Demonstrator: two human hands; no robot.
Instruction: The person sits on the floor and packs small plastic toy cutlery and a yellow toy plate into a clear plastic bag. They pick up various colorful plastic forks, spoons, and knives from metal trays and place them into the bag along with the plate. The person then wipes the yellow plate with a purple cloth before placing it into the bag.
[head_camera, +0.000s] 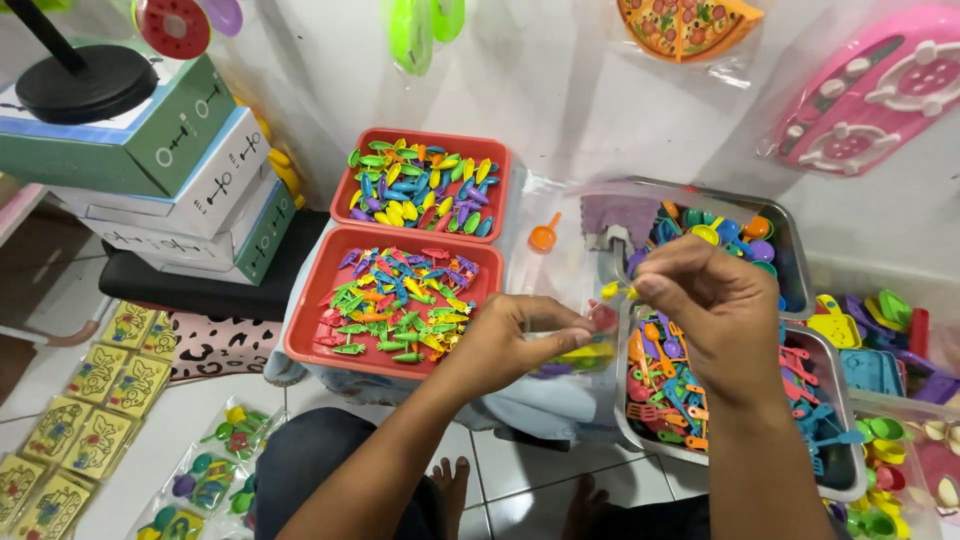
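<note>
My left hand (515, 340) grips a small clear plastic bag (580, 350) that holds a few coloured toy pieces, with a red round piece at its mouth. Just to its right and a little higher, my right hand (705, 300) pinches a small yellow toy piece (612, 290) between thumb and fingers over the bag's opening. Both hands hover between the red trays and the metal trays.
Two red trays (310, 345) (500, 160) hold many small coloured toy utensils. Metal trays (835, 480) (790, 235) at right hold toy cutlery and cups. An orange scoop (543, 236) lies on plastic. Stacked boxes (190, 170) stand left; packed bags (205, 470) lie on the floor.
</note>
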